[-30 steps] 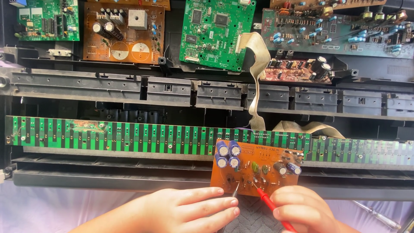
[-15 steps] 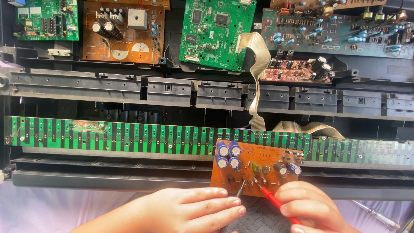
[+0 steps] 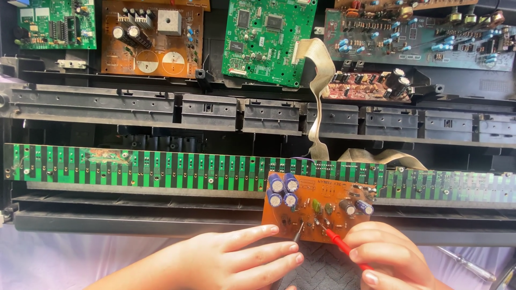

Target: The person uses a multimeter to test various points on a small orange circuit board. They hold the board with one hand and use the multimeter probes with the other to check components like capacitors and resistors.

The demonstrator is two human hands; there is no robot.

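Note:
A small orange circuit board with blue capacitors lies on the long green contact strip of an opened keyboard chassis. My left hand grips a thin dark probe whose metal tip touches the board's lower edge. My right hand holds a red probe; its tip rests on the board just right of the other tip. Both hands sit at the bottom of the view, close together.
Several circuit boards lie along the top: green, orange, green and dark. A grey ribbon cable hangs down the middle. Black plastic chassis rails run across. A screwdriver lies at lower right.
Both probe tips have moved up a little onto the orange board's lower part. The hands have shifted slightly upward; the board stays in place.

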